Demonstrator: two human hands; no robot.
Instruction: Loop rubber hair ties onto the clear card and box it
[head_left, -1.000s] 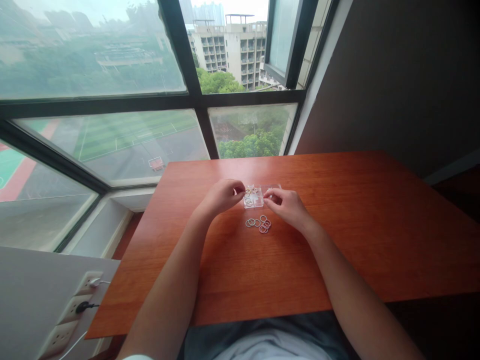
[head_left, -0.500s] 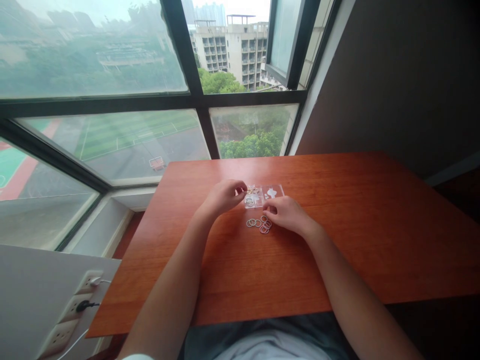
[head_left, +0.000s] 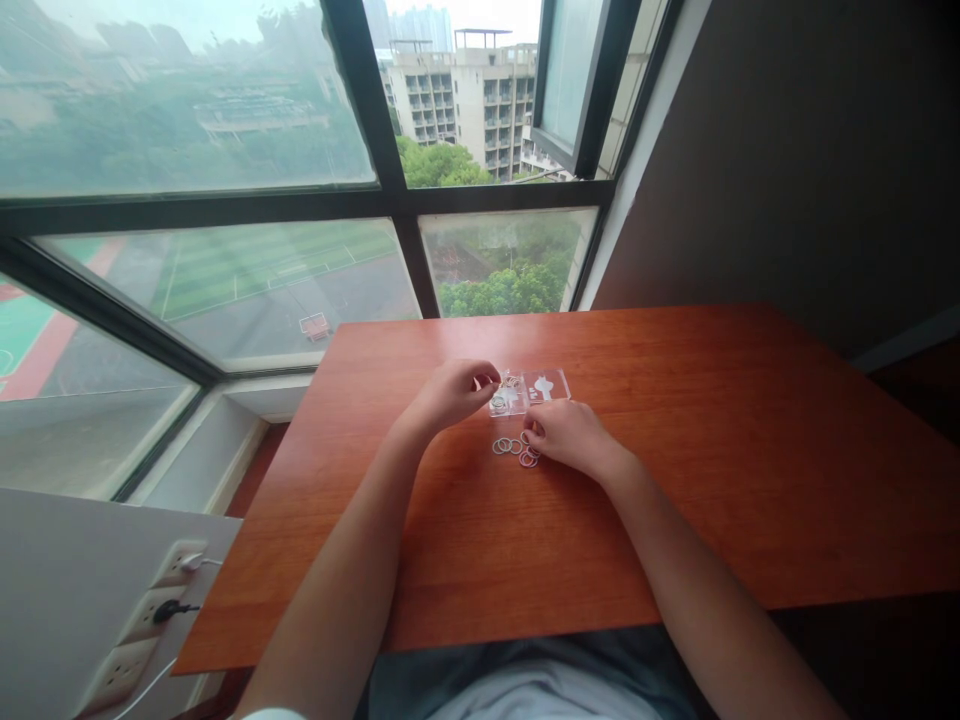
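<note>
While some rings already lie inside the clear box, we have loose rings outside on the table | our hands apart: left hand at the box, right hand at the loose rings | whether either pinches anything, we cannot tell

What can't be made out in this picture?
Head view: whether the right fingers grip any loose rings; they hide part of the pile.
Head view: the number of boxed rings; too small, and the left fingers cover a corner of the box.
Head view: the rest of the clothing; cut off by the bottom edge.
</note>
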